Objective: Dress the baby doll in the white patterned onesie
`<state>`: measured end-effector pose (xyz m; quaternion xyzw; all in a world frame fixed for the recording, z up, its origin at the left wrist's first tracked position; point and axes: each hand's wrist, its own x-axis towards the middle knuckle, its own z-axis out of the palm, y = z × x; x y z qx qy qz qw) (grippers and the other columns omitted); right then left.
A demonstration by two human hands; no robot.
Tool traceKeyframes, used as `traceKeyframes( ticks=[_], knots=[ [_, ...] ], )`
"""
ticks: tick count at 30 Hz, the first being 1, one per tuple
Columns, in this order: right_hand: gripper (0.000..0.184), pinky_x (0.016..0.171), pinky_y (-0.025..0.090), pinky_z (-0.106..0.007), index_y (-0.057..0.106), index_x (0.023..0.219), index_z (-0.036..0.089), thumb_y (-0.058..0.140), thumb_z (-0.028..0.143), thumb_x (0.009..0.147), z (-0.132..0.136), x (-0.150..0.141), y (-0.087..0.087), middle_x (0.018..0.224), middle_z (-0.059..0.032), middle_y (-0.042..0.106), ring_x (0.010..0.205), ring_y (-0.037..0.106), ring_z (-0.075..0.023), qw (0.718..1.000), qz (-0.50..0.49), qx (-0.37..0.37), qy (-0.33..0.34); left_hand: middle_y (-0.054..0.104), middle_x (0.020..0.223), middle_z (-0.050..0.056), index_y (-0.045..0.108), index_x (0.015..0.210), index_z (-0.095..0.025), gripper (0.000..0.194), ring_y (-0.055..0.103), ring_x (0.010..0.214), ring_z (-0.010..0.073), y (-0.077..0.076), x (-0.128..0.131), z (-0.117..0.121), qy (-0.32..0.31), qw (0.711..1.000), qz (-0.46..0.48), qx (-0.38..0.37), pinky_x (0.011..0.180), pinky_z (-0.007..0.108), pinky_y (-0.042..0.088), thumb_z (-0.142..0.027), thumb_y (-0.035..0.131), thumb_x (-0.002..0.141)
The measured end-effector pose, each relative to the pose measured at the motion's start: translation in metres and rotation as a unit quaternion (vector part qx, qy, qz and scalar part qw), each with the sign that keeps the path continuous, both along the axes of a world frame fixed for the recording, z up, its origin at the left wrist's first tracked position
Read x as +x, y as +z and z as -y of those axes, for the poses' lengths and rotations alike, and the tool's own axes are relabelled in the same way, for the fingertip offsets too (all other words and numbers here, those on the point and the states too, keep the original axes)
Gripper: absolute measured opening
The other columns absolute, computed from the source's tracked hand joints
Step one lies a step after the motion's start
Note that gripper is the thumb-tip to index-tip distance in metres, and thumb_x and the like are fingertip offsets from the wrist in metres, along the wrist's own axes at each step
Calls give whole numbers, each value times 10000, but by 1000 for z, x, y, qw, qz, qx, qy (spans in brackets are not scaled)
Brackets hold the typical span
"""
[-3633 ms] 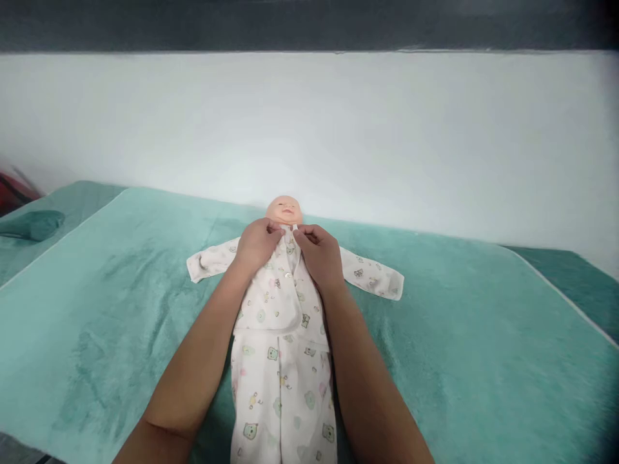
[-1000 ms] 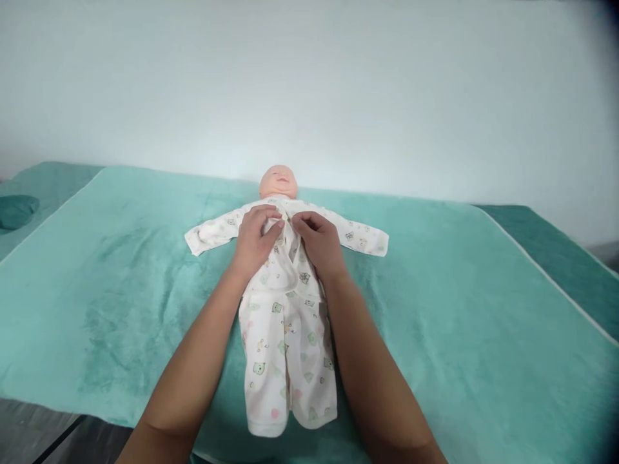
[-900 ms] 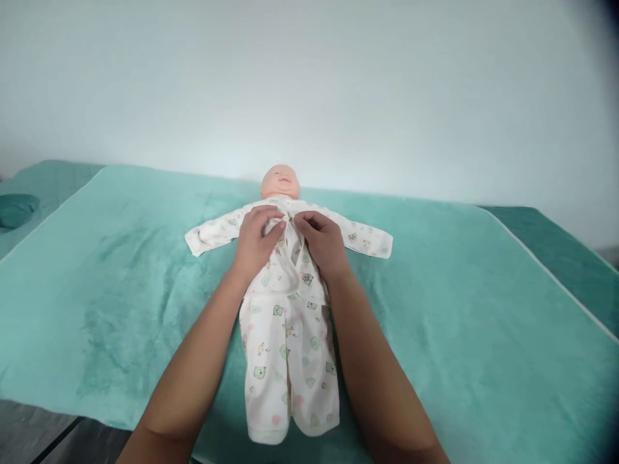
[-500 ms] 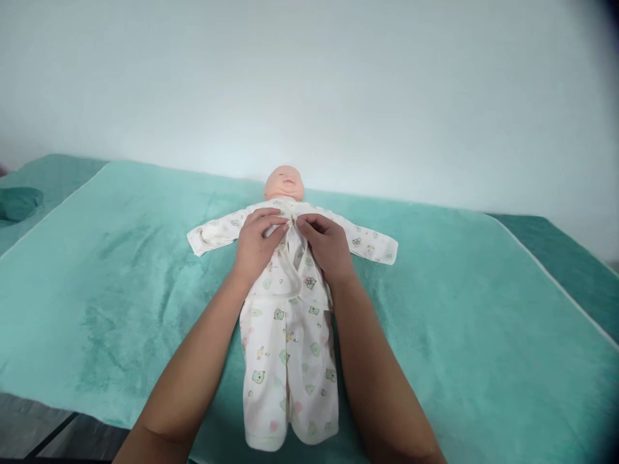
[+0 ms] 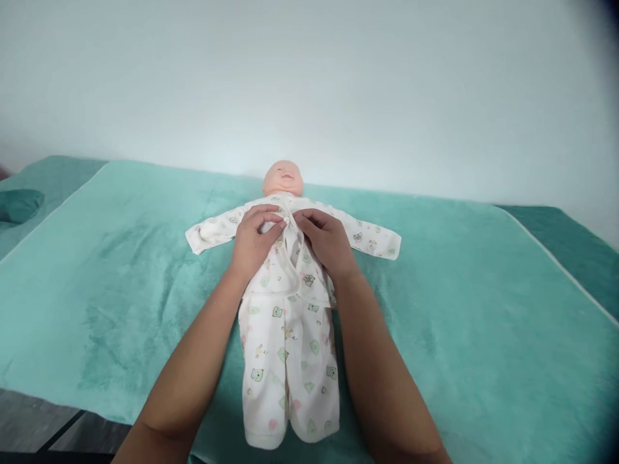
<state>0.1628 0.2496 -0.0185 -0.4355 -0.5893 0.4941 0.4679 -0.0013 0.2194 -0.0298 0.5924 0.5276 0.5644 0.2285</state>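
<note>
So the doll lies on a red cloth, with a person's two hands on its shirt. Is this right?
The cloth is green, not red, as the head view shows. The doll lies on it, with the left hand and the right hand on its shirt.

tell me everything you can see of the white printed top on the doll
The white long-sleeved printed top looks like soft, thin fabric with small pastel figures. It is on a bald, plastic-looking doll lying face up on a turquoise plush blanket. Both sleeves spread outward, and no doll hands show at the cuffs. The front edges gape mid-chest, above a rounded lower corner. Its hem meets white printed trousers. The left hand and right hand appear to pinch the upper front edges.
</note>
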Motion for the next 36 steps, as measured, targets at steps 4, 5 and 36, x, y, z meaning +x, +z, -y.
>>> traceKeyframes(
  ticks=[4, 5, 36],
  knots=[
    [175, 765, 450, -312, 750, 860, 225, 677, 382, 843, 0, -2, 1, 846, 2, 693, 799, 580, -164, 999, 20, 27, -16, 708, 1216, 53, 740, 870, -228, 29, 641, 1191, 209, 0, 0, 0, -7, 1000, 6, 2, 1121, 407, 447, -245, 716, 871],
    [174, 779, 452, -316, 751, 869, 224, 678, 379, 840, 0, -2, 1, 853, 0, 694, 808, 581, -166, 999, 22, 30, -16, 708, 1212, 53, 743, 871, -229, 31, 640, 1189, 210, -1, 0, -1, -8, 1000, 4, 4, 1120, 407, 447, -243, 715, 872],
    [308, 625, 363, -259, 665, 1086, 231, 687, 230, 778, 1, 5, 7, 954, 32, 551, 640, 393, -75, 993, 81, 55, 60, 600, 1371, 48, 742, 791, -198, 95, 546, 1298, 241, 28, 8, 5, -61, 975, 129, -169, 1031, 374, 463, -215, 657, 831]
  ],
)
